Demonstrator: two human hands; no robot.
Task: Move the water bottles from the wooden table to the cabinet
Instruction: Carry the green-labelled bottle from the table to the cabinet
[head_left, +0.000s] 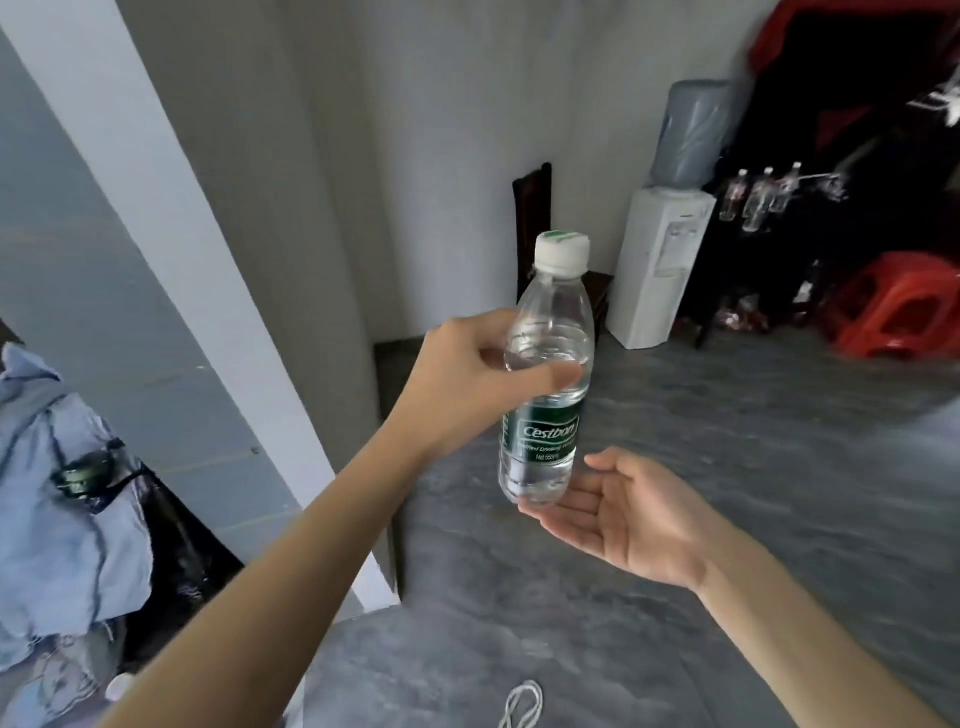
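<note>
The left hand (467, 379) is pinching the bottle (545, 384) high up; the right hand (634, 514), spread, is waiting underneath. The bottle may be slipping.

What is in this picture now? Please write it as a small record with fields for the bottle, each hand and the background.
bottle: water bottle, upright, white cap on, green label
left hand: left hand, fingers wrapped around the bottle's upper body
right hand: right hand, open, palm up, under the bottle's base
background: water dispenser, red stool, more bottles far right
</note>
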